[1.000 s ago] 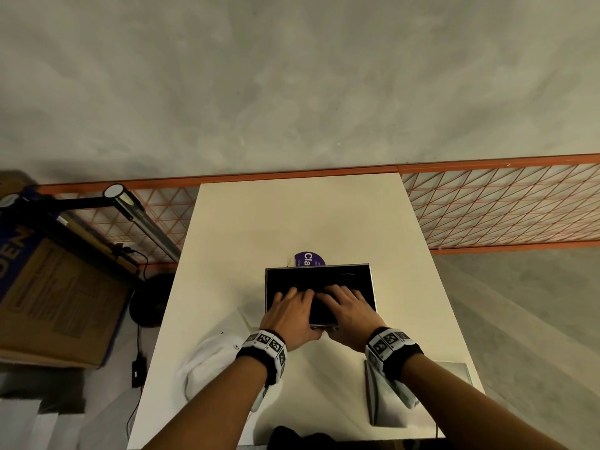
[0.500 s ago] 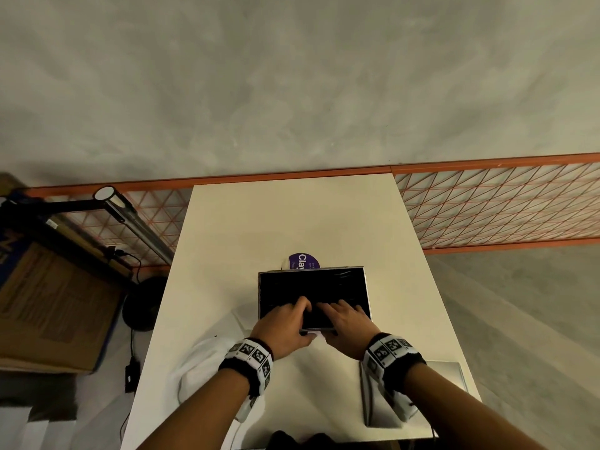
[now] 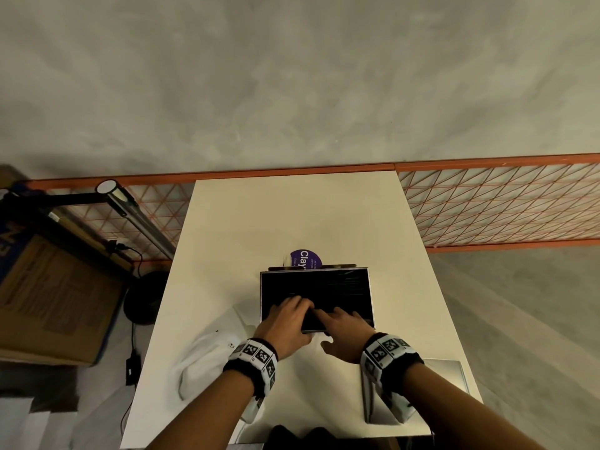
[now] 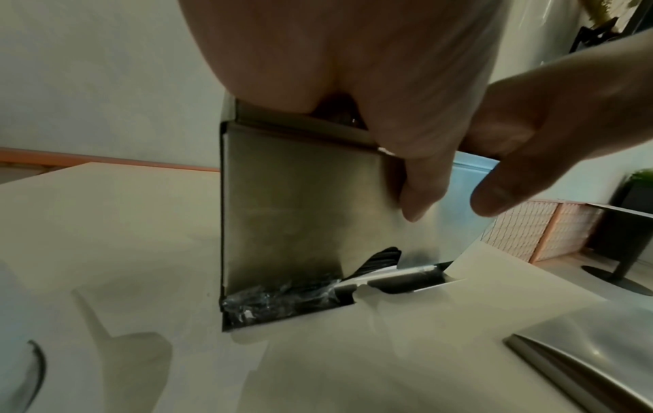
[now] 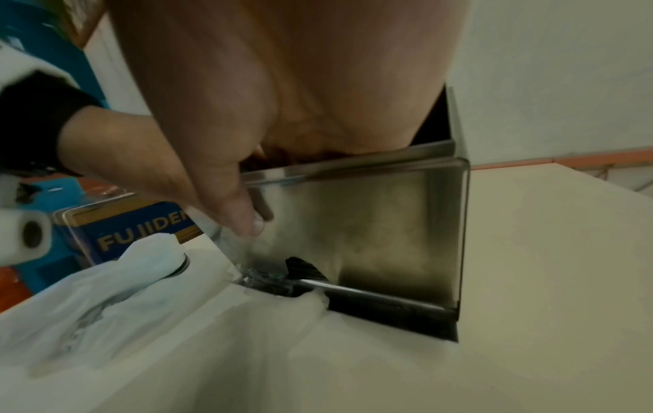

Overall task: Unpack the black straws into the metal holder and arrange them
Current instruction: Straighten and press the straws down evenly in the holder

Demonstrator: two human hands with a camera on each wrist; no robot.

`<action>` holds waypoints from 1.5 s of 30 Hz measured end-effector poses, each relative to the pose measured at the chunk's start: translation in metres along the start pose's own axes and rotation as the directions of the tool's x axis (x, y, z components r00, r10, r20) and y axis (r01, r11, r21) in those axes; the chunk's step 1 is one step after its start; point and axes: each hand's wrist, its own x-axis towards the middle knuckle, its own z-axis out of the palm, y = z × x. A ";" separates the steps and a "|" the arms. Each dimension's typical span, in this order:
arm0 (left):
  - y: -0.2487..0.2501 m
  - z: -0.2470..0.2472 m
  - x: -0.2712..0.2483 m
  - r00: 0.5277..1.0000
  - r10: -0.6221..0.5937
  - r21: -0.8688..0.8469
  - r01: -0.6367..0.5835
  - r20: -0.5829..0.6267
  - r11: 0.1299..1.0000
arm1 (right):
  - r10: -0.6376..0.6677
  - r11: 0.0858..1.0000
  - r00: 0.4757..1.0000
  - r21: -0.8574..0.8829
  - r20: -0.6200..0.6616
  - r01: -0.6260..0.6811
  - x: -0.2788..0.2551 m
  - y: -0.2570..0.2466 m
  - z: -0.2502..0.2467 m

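- Steel walls of the metal holder are standing on the white table, and both hands are reaching in over its near rim.
- Inside, the black straws are lying flat under the fingertips, filling the box; some are showing at the bottom slot, just below the thumbs.
- The left hand is resting its fingers, loosely spread, on the straws, its thumb hanging down the front wall.
- The right hand is laying extended fingers on the straws just beside the left; neither hand is visibly pinching anything.
- A crumpled white bag is lying left of the left wrist, and a purple label is sitting beyond the fingertips, behind the holder.
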 end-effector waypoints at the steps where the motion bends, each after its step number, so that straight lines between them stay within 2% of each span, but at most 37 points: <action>1: -0.001 0.000 0.000 1.000 -0.008 -0.002 0.008 0.004 1.000 | 0.012 1.000 1.000 0.001 0.006 -0.012 0.000 0.000 -0.002; 4: -0.002 -0.003 -0.001 0.996 -0.071 -0.039 0.073 0.057 0.997 | 0.042 0.998 0.999 0.048 0.009 -0.043 0.003 0.002 -0.007; 7: 0.000 -0.004 0.000 0.988 -0.103 0.004 0.103 0.114 0.995 | 0.026 0.973 1.000 0.230 -0.017 -0.021 0.007 0.001 -0.012; 9: 0.001 -0.003 0.001 0.986 -0.117 0.009 0.117 0.120 0.993 | 0.013 0.961 1.000 0.275 0.021 -0.018 0.009 -0.003 -0.014; 14: 0.002 -0.003 -0.001 0.988 -0.122 -0.039 0.126 0.092 0.991 | 0.078 0.987 0.985 0.128 0.155 -0.098 0.017 -0.010 -0.016; 18: 0.002 -0.005 -0.002 0.992 -0.119 -0.061 0.122 0.050 0.991 | 0.092 0.991 0.979 0.083 0.182 -0.108 0.022 -0.009 -0.014; 22: 0.003 -0.005 0.000 0.977 -0.166 0.000 0.167 0.133 0.986 | 0.099 0.989 0.984 0.094 0.148 -0.113 0.023 -0.007 -0.010; 26: 0.006 -0.004 0.003 0.966 -0.185 0.049 0.179 0.182 0.983 | 0.086 0.989 0.982 0.107 0.168 -0.104 0.025 -0.008 -0.011; 31: 0.005 -0.004 0.004 0.965 -0.182 0.004 0.184 0.190 0.983 | 0.045 0.999 0.958 -0.008 0.282 -0.044 0.036 -0.018 -0.015; 35: 0.005 -0.008 0.005 0.971 -0.173 -0.009 0.177 0.164 0.984 | 0.062 0.998 0.926 -0.044 0.372 -0.049 0.047 -0.029 -0.022; 40: 0.004 -0.010 0.008 0.962 -0.200 -0.014 0.206 0.184 0.978 | 0.072 0.997 0.945 -0.017 0.319 -0.070 0.050 -0.027 -0.017; 45: 0.006 -0.010 0.015 0.929 -0.239 0.092 0.222 0.281 0.971 | 0.100 0.991 0.964 0.057 0.248 -0.118 0.040 -0.018 -0.016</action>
